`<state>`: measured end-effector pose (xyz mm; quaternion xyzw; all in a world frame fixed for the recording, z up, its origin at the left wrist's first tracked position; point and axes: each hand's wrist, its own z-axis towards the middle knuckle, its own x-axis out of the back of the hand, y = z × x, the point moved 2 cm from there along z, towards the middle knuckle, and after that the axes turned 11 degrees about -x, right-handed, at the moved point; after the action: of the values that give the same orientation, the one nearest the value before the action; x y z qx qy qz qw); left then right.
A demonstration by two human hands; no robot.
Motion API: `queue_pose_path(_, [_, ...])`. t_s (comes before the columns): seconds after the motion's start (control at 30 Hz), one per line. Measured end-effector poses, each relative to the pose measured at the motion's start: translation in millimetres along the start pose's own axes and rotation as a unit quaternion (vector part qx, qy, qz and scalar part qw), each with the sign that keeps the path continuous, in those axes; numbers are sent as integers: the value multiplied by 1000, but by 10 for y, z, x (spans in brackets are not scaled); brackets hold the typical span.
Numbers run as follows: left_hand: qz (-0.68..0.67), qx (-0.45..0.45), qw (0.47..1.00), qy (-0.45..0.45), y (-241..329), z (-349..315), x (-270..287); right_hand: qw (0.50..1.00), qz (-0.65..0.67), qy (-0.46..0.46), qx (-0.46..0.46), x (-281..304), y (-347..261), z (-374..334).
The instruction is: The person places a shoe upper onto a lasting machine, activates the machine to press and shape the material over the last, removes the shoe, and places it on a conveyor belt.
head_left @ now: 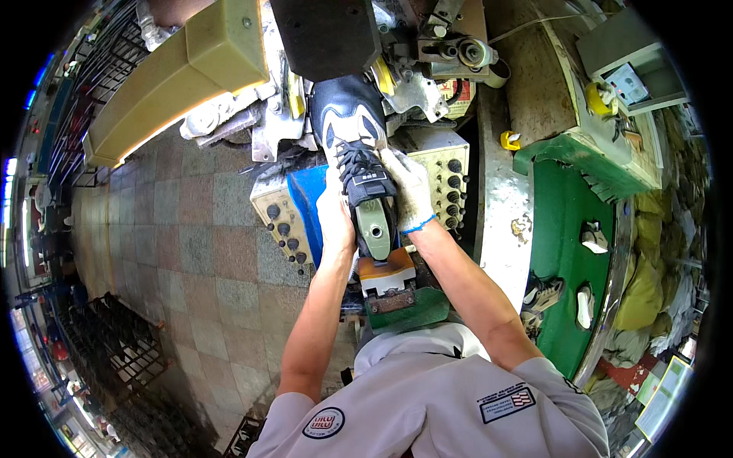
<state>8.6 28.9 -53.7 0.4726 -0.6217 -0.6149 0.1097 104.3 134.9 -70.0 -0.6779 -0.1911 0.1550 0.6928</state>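
Note:
A black and white sneaker (356,145) points away from me, its toe end under the dark metal block (327,34) of a machine. A green shoe last (373,223) fills its collar. My left hand (334,211), bare, is wrapped along the shoe's left side near the heel. On the other side my right hand (410,191), in a white glove with a blue cuff, grips by the laces and collar. Some fingers of both hands are hidden by the shoe. Just below the heel is an orange-topped support (387,267) on the machine.
Control boxes with black knobs (452,183) flank the shoe. A cream machine arm (175,76) reaches in at upper left. To the right runs a green conveyor (561,252) carrying several shoes, beside a metal ledge (505,221). Dark racks (114,343) stand at lower left on the tiled floor.

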Motion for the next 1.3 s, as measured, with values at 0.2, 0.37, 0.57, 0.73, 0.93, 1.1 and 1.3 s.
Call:
queue_pose_path(0.2, [29, -46, 998, -35, 13, 48, 37, 911, 334, -18, -240, -114, -42, -43])
queue_pose_path(0.37, [185, -171, 963, -97, -29, 139, 157, 896, 363, -3, -258, -178, 86, -48])
queue_pose_path(0.57, [220, -221, 941, -134, 6, 277, 252, 934, 298, 13, -199, -247, 66, -2])
queue_pose_path(0.73, [269, -276, 913, -133, 53, 186, 241, 924, 311, 0, -223, -221, -175, -28])
queue_pose_path(0.93, [326, -269, 898, -120, 136, 195, 207, 906, 357, -29, -226, -228, -322, -9])
queue_pose_path(1.1, [172, -186, 964, -82, 111, 111, 270, 932, 290, 5, -216, -120, 194, 27])
queue_pose_path(1.3, [494, -123, 859, -51, -878, -717, 1316, 933, 259, 66, -243, 842, -20, -604])
